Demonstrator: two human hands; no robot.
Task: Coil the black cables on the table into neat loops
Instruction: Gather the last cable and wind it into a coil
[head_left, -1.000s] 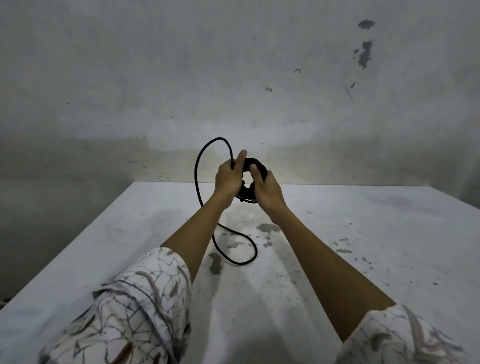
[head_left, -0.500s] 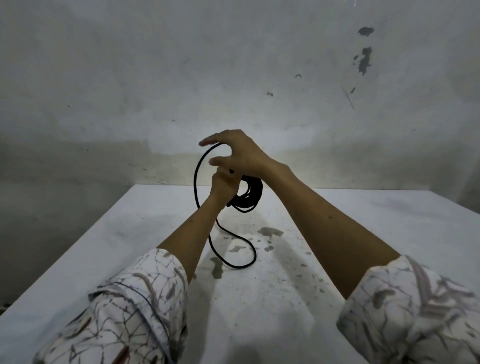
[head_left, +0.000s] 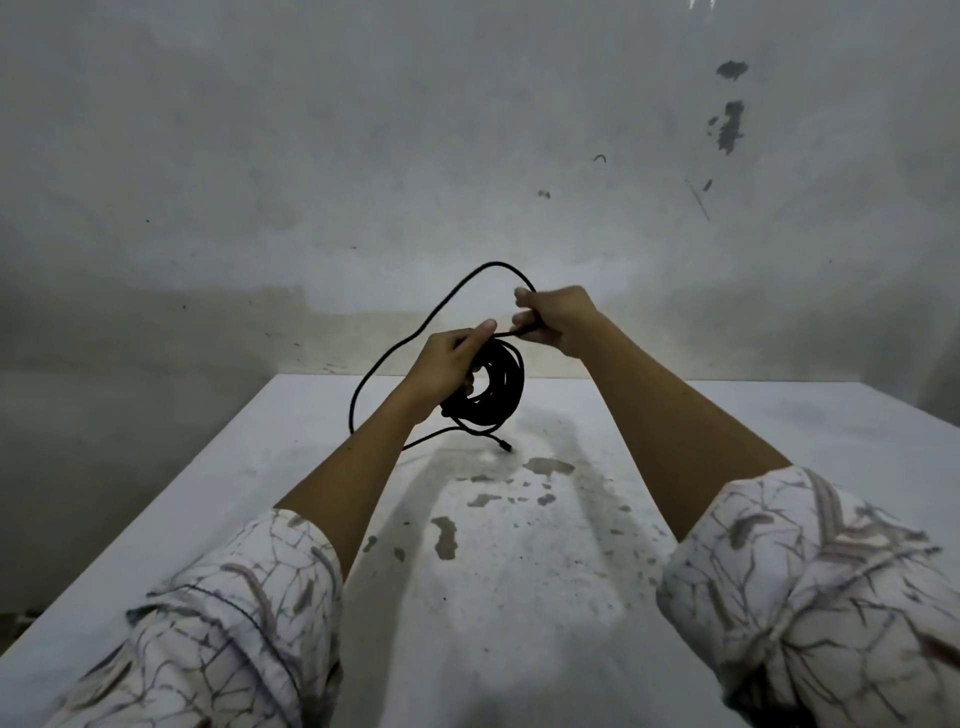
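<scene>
A black cable (head_left: 501, 387) is wound into a tight coil of several loops, held in the air above the white table (head_left: 779, 441). My left hand (head_left: 449, 361) grips the coil from its left side, thumb on top. My right hand (head_left: 558, 319), up and to the right of the coil, pinches a strand that runs from the coil. A loose length arcs up over my right hand, swings left and down behind my left forearm. The cable's end plug (head_left: 505, 446) hangs just above the table.
The table is stained with grey patches (head_left: 444, 538) near its middle. Its left edge (head_left: 171, 499) drops off to a dark floor. A bare, marked wall (head_left: 467, 156) rises right behind the table's far edge.
My right hand has come from above the left hand to the right of the coil, drawing a strand with it. The loose loop has lifted off the table and the end plug now hangs free.
</scene>
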